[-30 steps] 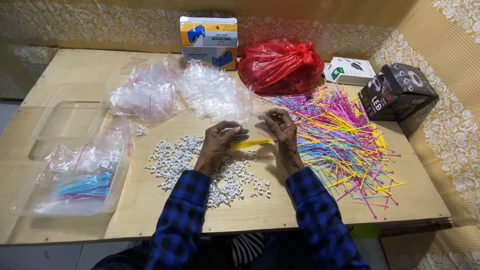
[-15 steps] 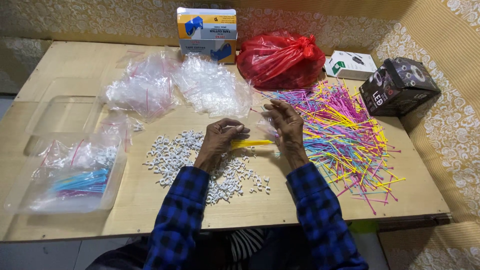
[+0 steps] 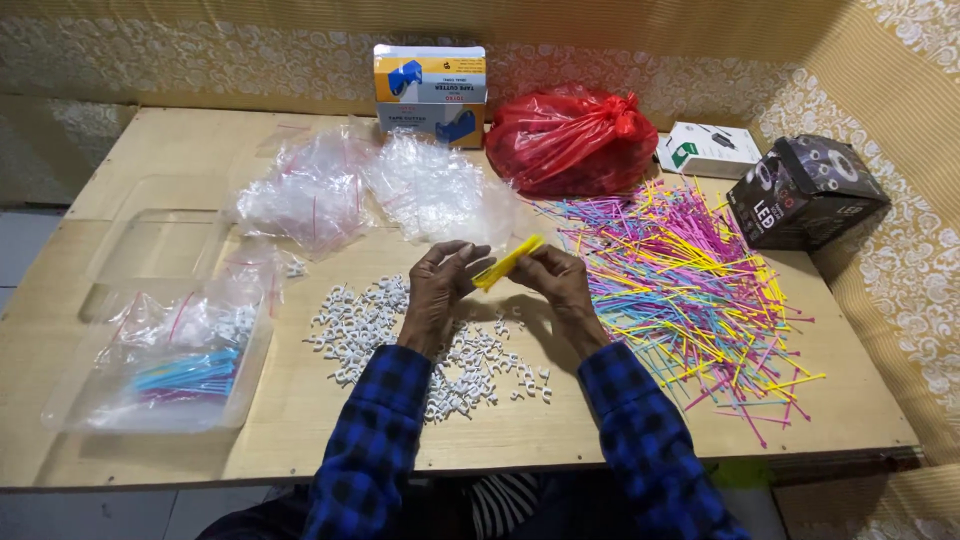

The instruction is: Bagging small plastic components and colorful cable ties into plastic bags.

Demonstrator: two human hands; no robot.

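A small bundle of yellow cable ties [image 3: 509, 262] is held at the centre of the frame, tilted up toward the right. Its lower end is pinched by the left hand [image 3: 437, 290], fingers closed around it, and its upper end is gripped by the right hand [image 3: 560, 283]. A thin clear bag may also be caught in the right fingers, though this cannot be made out for certain.

Beneath both hands, a scatter of white cable clips [image 3: 420, 340] is spread over the wooden table [image 3: 600, 420]. Just right of the right hand, a large loose heap of pink, yellow and blue cable ties [image 3: 690, 280] fills the right middle of the frame.

Above the hands, a pile of small clear zip bags [image 3: 370, 190] is seen. Behind it, at the top centre, a blue and yellow box [image 3: 430, 92] is stood against the wall, with a knotted red plastic bag [image 3: 570, 140] beside it. A white box [image 3: 712, 150] and a black box [image 3: 805, 190] are placed at the upper right.

At the lower left, filled bags with blue ties are held in a clear plastic tray [image 3: 160, 360].
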